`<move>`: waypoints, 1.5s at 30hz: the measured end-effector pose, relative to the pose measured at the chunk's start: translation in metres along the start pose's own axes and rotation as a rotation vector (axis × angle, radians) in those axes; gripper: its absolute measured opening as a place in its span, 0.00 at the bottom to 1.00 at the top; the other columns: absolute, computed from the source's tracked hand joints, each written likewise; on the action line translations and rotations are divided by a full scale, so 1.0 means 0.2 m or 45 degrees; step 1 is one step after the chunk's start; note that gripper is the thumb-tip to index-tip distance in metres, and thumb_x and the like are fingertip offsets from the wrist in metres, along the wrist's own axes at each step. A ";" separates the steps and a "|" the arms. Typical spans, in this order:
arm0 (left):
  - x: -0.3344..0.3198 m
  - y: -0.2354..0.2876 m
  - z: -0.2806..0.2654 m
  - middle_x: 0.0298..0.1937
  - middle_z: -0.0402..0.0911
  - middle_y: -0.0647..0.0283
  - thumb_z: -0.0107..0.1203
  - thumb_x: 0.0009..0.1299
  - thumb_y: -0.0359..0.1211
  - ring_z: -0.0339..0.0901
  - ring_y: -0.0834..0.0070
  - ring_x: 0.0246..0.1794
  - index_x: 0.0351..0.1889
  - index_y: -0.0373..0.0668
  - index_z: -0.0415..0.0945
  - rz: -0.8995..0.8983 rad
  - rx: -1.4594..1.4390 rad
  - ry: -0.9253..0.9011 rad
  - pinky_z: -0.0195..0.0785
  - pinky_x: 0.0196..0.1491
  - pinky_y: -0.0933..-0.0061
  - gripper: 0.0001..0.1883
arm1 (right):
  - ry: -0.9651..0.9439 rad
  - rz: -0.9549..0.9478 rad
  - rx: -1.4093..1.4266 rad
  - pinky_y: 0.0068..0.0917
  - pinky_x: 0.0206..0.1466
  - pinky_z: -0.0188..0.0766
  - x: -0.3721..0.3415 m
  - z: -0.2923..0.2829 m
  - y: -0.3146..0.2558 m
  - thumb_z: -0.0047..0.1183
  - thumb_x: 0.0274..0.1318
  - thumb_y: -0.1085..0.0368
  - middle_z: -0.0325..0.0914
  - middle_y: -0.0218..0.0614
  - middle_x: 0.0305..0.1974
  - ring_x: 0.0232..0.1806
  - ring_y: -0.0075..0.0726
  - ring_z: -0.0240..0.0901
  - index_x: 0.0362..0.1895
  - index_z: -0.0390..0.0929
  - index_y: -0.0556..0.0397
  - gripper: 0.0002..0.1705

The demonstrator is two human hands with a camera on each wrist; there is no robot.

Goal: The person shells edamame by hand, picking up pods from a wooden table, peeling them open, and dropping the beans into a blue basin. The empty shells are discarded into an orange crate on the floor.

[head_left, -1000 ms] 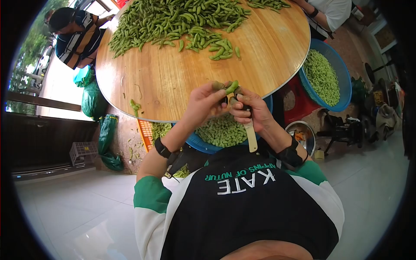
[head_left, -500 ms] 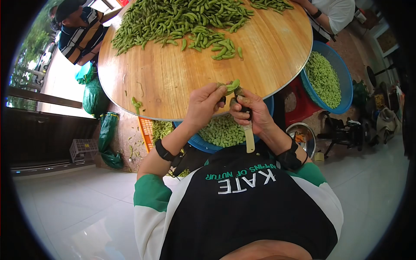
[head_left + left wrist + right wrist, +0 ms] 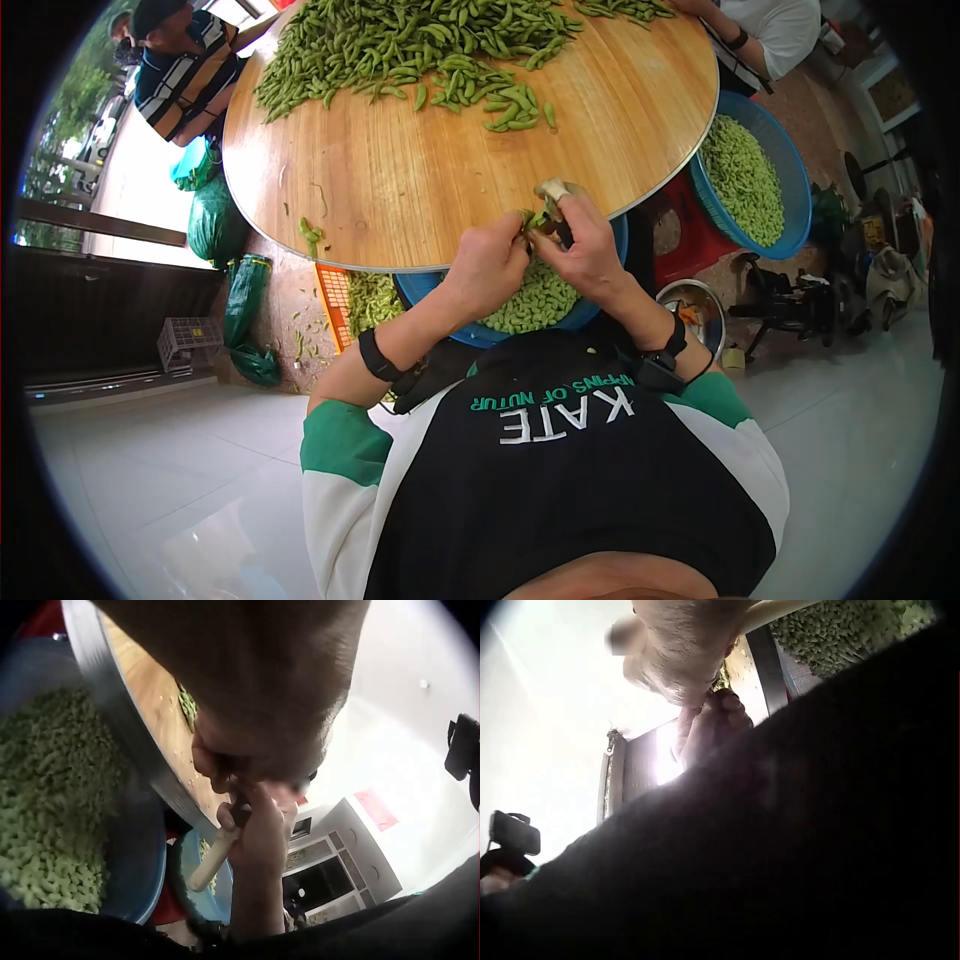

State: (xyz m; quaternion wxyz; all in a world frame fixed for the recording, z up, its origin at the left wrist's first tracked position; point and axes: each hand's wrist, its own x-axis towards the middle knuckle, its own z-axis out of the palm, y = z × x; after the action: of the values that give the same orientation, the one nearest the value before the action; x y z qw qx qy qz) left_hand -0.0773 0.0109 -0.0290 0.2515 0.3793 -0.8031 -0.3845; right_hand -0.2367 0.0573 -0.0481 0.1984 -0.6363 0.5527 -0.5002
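Both hands meet over the table's near edge in the head view. My left hand (image 3: 488, 265) pinches a green edamame pod (image 3: 537, 218) in its fingertips. Against the pod works my right hand (image 3: 588, 258), its fingers curled round a tool with a long cream handle (image 3: 212, 862) and a dark part near the fingers; its working end is hidden. A pale covering (image 3: 552, 188) sits on a raised right fingertip. Below the hands stands a blue basin (image 3: 612, 250) of shelled green beans (image 3: 530, 305).
A heap of edamame pods (image 3: 410, 50) covers the far side of the round wooden table (image 3: 400, 190). Another blue basin (image 3: 797, 200) of beans stands at the right. An orange crate (image 3: 333, 300) and green bags (image 3: 218, 225) are at the left. Two other people sit around the table.
My right hand has turned, so the cream handle that hung below it is out of sight in the head view. The left hand has shifted slightly right and toward the body.
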 end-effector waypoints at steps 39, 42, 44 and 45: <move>0.79 -0.32 -0.09 0.35 0.76 0.49 0.55 0.61 0.32 0.72 0.50 0.41 0.34 0.36 0.77 0.059 0.649 0.180 0.64 0.46 0.55 0.09 | -0.529 0.714 0.990 0.15 0.22 0.59 -0.03 -0.16 0.08 0.41 0.65 0.64 0.72 0.33 0.34 0.21 0.16 0.60 0.61 0.62 0.58 0.22; 0.76 -0.34 -0.09 0.34 0.77 0.49 0.56 0.60 0.31 0.73 0.53 0.39 0.35 0.35 0.76 0.110 0.541 0.168 0.66 0.45 0.57 0.09 | -0.363 0.767 1.155 0.14 0.20 0.58 0.00 -0.16 0.13 0.41 0.66 0.64 0.71 0.34 0.34 0.21 0.17 0.60 0.61 0.62 0.58 0.22; 0.70 -0.34 -0.08 0.33 0.78 0.50 0.56 0.60 0.30 0.74 0.55 0.37 0.36 0.35 0.75 0.257 0.578 0.285 0.67 0.43 0.59 0.09 | -0.301 0.740 1.233 0.13 0.19 0.57 0.03 -0.15 0.16 0.42 0.66 0.63 0.71 0.34 0.34 0.22 0.18 0.59 0.62 0.60 0.58 0.23; 0.64 -0.28 -0.11 0.31 0.79 0.54 0.56 0.62 0.29 0.74 0.61 0.33 0.37 0.35 0.75 0.154 0.235 0.195 0.68 0.38 0.65 0.08 | -0.238 0.736 1.277 0.13 0.19 0.57 0.05 -0.15 0.16 0.42 0.66 0.63 0.70 0.34 0.34 0.22 0.18 0.59 0.63 0.60 0.59 0.24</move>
State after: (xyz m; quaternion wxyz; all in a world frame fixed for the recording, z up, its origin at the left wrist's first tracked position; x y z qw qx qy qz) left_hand -0.1145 -0.1250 -0.0481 0.2991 0.3799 -0.8349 -0.2630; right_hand -0.2795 0.0469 -0.0580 0.6516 -0.3296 0.3796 -0.5680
